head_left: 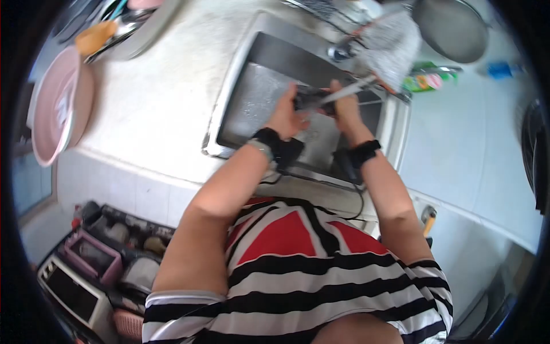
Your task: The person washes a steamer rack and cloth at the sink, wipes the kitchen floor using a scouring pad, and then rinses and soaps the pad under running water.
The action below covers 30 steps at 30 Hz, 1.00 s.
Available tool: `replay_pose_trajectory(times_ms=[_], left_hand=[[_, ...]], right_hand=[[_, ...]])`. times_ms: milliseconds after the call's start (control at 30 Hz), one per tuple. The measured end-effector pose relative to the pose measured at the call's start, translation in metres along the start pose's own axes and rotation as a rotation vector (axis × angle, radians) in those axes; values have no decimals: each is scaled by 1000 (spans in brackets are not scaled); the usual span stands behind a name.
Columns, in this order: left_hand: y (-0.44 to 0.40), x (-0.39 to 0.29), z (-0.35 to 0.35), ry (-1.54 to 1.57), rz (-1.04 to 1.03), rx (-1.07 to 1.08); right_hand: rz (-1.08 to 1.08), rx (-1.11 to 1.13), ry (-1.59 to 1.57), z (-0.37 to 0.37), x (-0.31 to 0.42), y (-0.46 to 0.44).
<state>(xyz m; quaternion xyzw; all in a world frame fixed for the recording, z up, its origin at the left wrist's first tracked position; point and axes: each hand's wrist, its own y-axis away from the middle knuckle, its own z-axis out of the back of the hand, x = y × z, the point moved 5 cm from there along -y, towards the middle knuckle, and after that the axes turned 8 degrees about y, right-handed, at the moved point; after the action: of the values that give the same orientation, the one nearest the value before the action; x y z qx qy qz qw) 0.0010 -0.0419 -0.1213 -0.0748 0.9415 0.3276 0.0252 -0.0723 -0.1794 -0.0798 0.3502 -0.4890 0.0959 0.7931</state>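
Over the metal sink (236,117), both of my hands are closed on a small dark object (309,98), too blurred to name. My left hand (285,116) grips its left end with the thumb toward the top. Around the other end wrap the fingers of my right hand (347,110), partly hidden. A pale tap spout (358,87) reaches in from the upper right and crosses in front of the object. Wet droplets show on the sink floor. Each wrist wears a black band with a dark device on it.
Behind the sink's right corner hangs a grey cloth (392,49). A green bottle (424,82) and a round grey pan (452,28) are to the right. On the left stand a pink basin (63,109) and an orange-yellow utensil (96,38). Below left is a crowded shelf.
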Motion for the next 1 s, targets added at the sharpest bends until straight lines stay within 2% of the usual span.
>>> replay_pose_trajectory(times_ms=[67,133,200,267,300,333,400,433,467,500,567,633,667,733,767,800,867,933,967,1000], left_hand=[[3,-5,-9,61,118,109],[1,-6,-17,170,17,158],[-11,6,-12,129,77,141],[-8,13,-18,87,137,132],[3,16,-27,12,174,195],[11,19,-35,-63,208,260],[16,21,-44,-94,214,298],[17,22,-46,-120,217,330],[20,24,-49,-147,221,362],[21,26,-48,-150,224,364],[19,24,-42,-135,178,279],[9,24,-31,-124,183,267],[3,25,-24,-110,195,247],[1,24,-25,9,218,196],[0,24,-24,125,246,143],[2,23,-25,125,244,140],[3,20,-24,136,176,83],[2,20,-16,136,181,76],[1,20,-13,135,189,73],[-2,21,-5,125,194,79]], right_hand=[[14,-44,30,-8,15,13],[12,-92,57,-12,39,38],[1,-125,82,-13,31,36],[177,-131,275,-10,25,25],[291,-150,328,-12,31,29],[291,-156,327,-15,27,26],[681,-267,348,-18,29,21],[663,-134,310,-20,25,11],[664,-138,310,-16,21,6],[527,14,209,-20,14,1],[400,162,108,-18,13,-5],[232,127,126,-1,29,1],[235,127,128,11,27,-8],[643,-163,650,45,37,-34],[643,-159,648,53,38,-43],[694,-374,928,64,43,-47],[729,-593,1205,74,45,-55],[913,-575,1458,67,48,-58],[909,-583,1457,69,47,-58],[871,-475,1371,68,46,-59]])
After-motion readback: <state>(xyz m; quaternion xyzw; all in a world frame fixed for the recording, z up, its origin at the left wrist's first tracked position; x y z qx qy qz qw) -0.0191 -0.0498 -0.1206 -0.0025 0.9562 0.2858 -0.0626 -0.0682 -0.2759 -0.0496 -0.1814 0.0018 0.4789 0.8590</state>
